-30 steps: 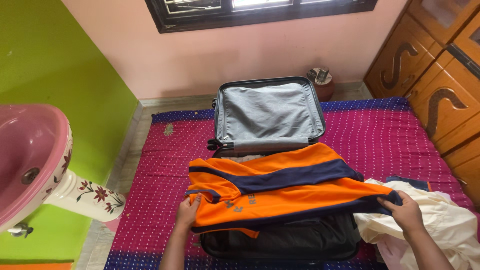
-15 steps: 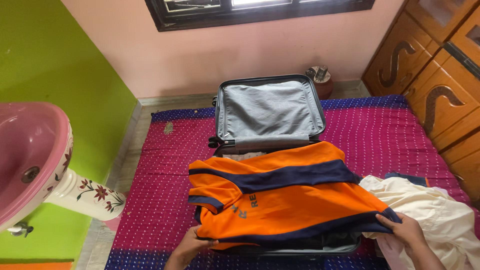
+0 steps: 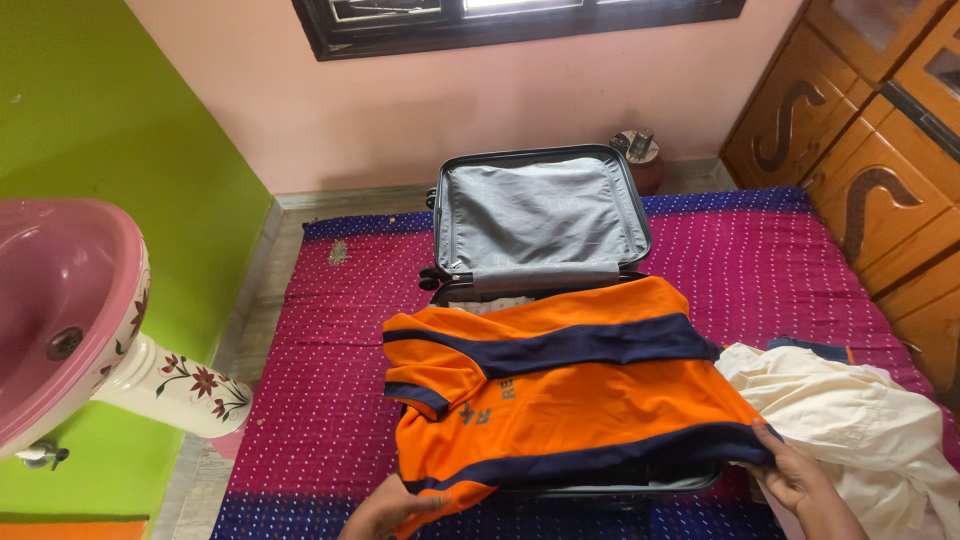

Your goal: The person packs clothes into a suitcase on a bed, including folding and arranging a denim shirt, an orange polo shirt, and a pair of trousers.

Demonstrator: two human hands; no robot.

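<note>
An orange shirt (image 3: 560, 400) with dark navy bands lies spread flat over the near half of an open suitcase (image 3: 540, 215), covering almost all of that half; only a dark strip of the case's rim shows under the shirt's near hem. The suitcase's far half stands propped up behind the shirt, its grey lining facing the camera.

The left hand (image 3: 392, 510) sits at the shirt's near left corner, just in front of the suitcase, fingers curled and closed on the fabric's edge, partly tucked under it. The right hand (image 3: 790, 472) is at the shirt's near right corner, just off the suitcase's right side, pinching the navy hem between thumb and fingers.

Right of the suitcase, touching the shirt's right edge, lies a crumpled cream garment (image 3: 860, 420). All of this rests on a magenta bedspread (image 3: 320, 390) with white dots and a blue border. Left of the suitcase, beyond the bedspread, stands a pink washbasin (image 3: 60, 310) on a flowered pedestal. Right of the suitcase is a carved wooden cabinet (image 3: 880, 180). Behind it, by the pink wall, sits a small round pot (image 3: 640, 160).
</note>
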